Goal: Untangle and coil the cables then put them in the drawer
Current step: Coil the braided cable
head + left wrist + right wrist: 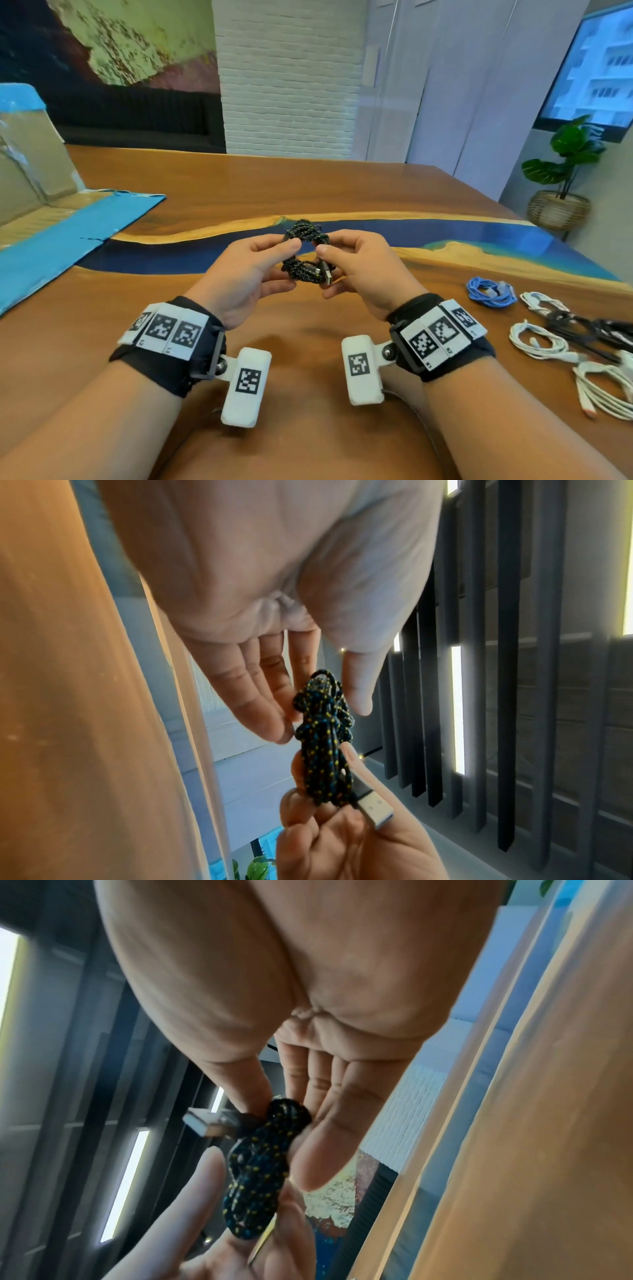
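Both hands are up above the brown counter (308, 178), holding one bundle between them. The bundle is a black cable (306, 253) with tiny yellow and blue dots, wound into a small coil. The left hand (250, 270) pinches the left side of the coil with its thumb and fingers. The right hand (363, 270) pinches the right side the same way, thumb on top and fingers curled below. A silver plug (328, 277) sticks out at the bottom of the coil, close to the right hand's fingers.

In the left wrist view the coil (323, 739) hangs between the left fingers (263, 712) and thumb, and the plug (375, 808) rests on the other hand. In the right wrist view the right thumb presses the coil (257, 1167) against the fingers (329, 1123), with the plug (209, 1122) poking out to the side.

More cables lie on the counter to the right. There is a blue cable (491, 293) in a loose coil, some white cables (537, 339), and a black cable pile (589, 330) lying across them. A blue and brown box (51, 219) sits on the counter far to the left, well apart from the hands.
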The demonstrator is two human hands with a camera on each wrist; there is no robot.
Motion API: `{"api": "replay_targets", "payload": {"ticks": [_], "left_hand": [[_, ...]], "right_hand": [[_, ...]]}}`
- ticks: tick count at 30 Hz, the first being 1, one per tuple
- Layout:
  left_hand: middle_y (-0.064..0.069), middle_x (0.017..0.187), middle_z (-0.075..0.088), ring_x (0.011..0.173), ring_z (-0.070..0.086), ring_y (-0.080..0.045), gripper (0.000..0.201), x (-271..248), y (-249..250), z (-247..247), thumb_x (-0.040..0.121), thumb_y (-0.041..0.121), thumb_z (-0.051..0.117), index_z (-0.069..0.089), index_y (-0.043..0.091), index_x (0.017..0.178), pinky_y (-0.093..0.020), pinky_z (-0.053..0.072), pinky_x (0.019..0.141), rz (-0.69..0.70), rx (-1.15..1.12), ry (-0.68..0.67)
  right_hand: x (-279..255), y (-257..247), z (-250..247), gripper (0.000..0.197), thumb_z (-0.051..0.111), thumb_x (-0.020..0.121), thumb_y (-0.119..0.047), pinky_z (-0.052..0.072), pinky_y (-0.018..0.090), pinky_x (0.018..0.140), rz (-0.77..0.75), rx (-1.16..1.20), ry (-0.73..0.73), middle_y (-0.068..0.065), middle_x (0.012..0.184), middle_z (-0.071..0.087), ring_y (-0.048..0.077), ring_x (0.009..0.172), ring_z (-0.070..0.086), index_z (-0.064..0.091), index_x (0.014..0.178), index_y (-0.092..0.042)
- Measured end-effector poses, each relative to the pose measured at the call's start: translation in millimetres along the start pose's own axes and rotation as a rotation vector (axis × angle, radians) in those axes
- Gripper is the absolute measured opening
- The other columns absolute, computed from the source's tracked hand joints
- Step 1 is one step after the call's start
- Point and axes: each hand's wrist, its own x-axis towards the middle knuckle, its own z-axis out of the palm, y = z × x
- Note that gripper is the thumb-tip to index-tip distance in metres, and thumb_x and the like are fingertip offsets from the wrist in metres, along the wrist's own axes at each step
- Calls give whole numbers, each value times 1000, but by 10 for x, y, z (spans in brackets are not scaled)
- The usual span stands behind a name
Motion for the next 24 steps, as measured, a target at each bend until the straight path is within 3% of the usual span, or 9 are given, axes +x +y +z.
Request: {"api": "replay_targets", "payload": {"ticks": [3, 7, 10, 13, 15, 19, 21, 22, 24], "left_hand": [[-9, 103, 75, 82, 73, -24, 35, 7, -54, -4, 89, 34, 73, 73, 14, 118, -36, 61, 77, -53, 35, -11], [-8, 104, 74, 86, 72, -25, 31, 17, -109, 4, 96, 36, 66, 74, 17, 118, -39, 58, 83, -83, 117, -59], [-9, 101, 73, 83, 69, -24, 30, 29, -130, -21, 97, 35, 63, 76, 13, 115, -37, 55, 78, -99, 138, -71], [-10, 98, 72, 77, 66, -21, 33, 42, -161, -63, 93, 36, 65, 78, 11, 110, -36, 50, 74, -121, 134, -69], [-9, 94, 73, 72, 65, -19, 36, 66, -189, -100, 85, 40, 68, 80, 13, 104, -36, 48, 71, -122, 131, -83], [-4, 88, 74, 63, 64, -15, 27, 144, -242, -148, 99, 37, 60, 81, 19, 103, -34, 47, 64, -128, 172, -106], [-1, 88, 75, 62, 64, -13, 34, 179, -263, -194, 95, 48, 64, 80, 21, 108, -30, 48, 58, -109, 186, -53], [0, 89, 75, 63, 64, -13, 44, 224, -319, -264, 87, 57, 69, 78, 22, 111, -28, 49, 56, -96, 181, -107], [1, 93, 74, 65, 64, -14, 57, 256, -356, -296, 83, 65, 69, 74, 24, 122, -27, 49, 56, -159, 171, -93]], "right_hand": [[8, -33, -173, 8, 66, 98, -14, 60, 37, 54, 38, -95, 54, 14, 86, 70, 27, 60, 62, 68, 106, -12], [-92, -104, -652, 15, 66, 98, -16, 64, 44, 60, 124, -352, 133, 16, 87, 73, 26, 60, 66, 66, 112, -11], [-203, -138, -1128, 13, 64, 99, -17, 64, 50, 68, 237, -570, 142, 19, 89, 76, 28, 62, 71, 67, 111, -14], [-348, -121, -1570, 19, 64, 98, -17, 64, 40, 63, 400, -747, 137, 15, 89, 75, 28, 61, 74, 64, 117, -19], [-467, -99, -1767, 19, 65, 98, -14, 63, 40, 60, 487, -767, 158, 17, 91, 73, 31, 59, 73, 64, 117, -16], [-600, 8, -1970, 13, 68, 95, -14, 57, 29, 47, 558, -872, 156, 15, 88, 76, 26, 55, 72, 72, 107, -12], [-613, 55, -2000, 17, 69, 93, -22, 63, 34, 63, 580, -967, 128, 11, 85, 78, 26, 71, 77, 77, 104, -11], [-627, 56, -1999, 20, 70, 92, -24, 64, 39, 74, 586, -997, 119, 10, 88, 79, 27, 79, 77, 77, 105, -11], [-660, 19, -2004, 24, 70, 92, -24, 63, 46, 79, 578, -1016, 126, 12, 94, 78, 30, 83, 76, 76, 109, -9]]}}
